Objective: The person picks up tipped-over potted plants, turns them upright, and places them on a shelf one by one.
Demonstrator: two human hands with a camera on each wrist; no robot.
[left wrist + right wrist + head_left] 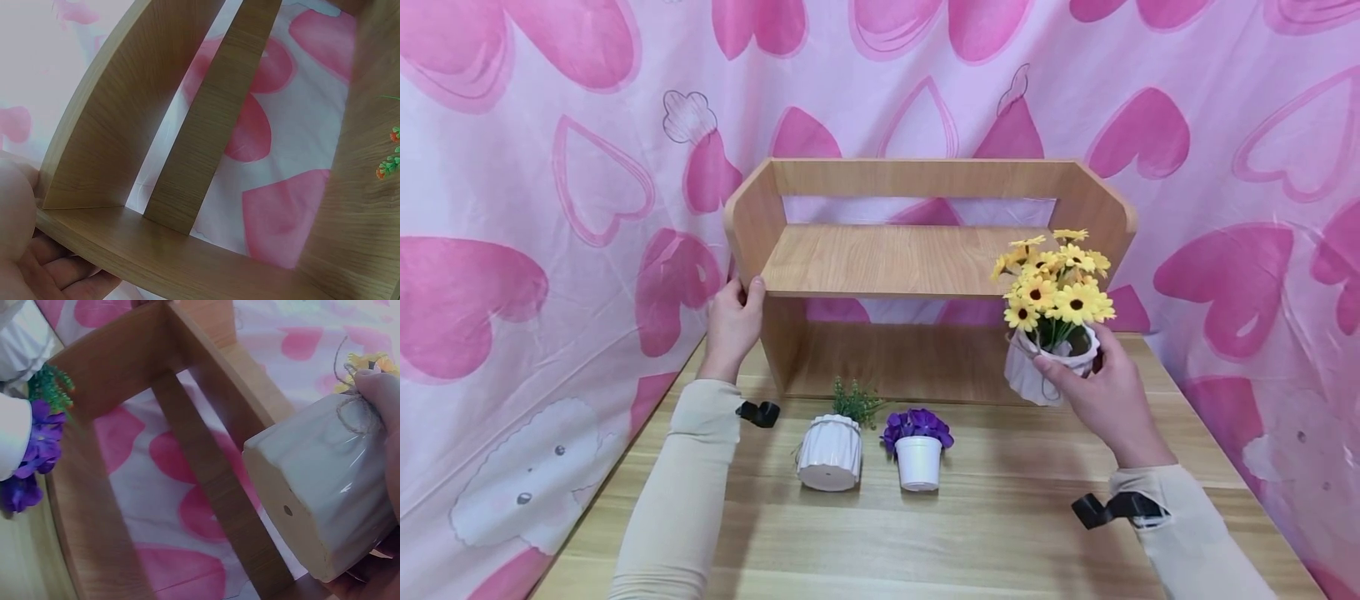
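My left hand (734,323) grips the left side panel of a wooden two-tier shelf (880,260). In the left wrist view the thumb side lies over the panel's edge, with the fingers (69,272) behind its outer face. My right hand (1108,392) holds a white ribbed pot (1033,371) of yellow daisies (1060,287) in front of the shelf's right part, thumb on the near side. Seen from the right wrist, the pot (312,487) is tilted, showing its base with a small hole and a twine bow.
On the wooden table (865,542), before the shelf, a white ribbed pot (831,454) with a green plant and a smaller white pot (918,464) with purple flowers (917,427) lie tipped, tops towards the shelf. A pink heart-print curtain (587,292) hangs behind and at both sides.
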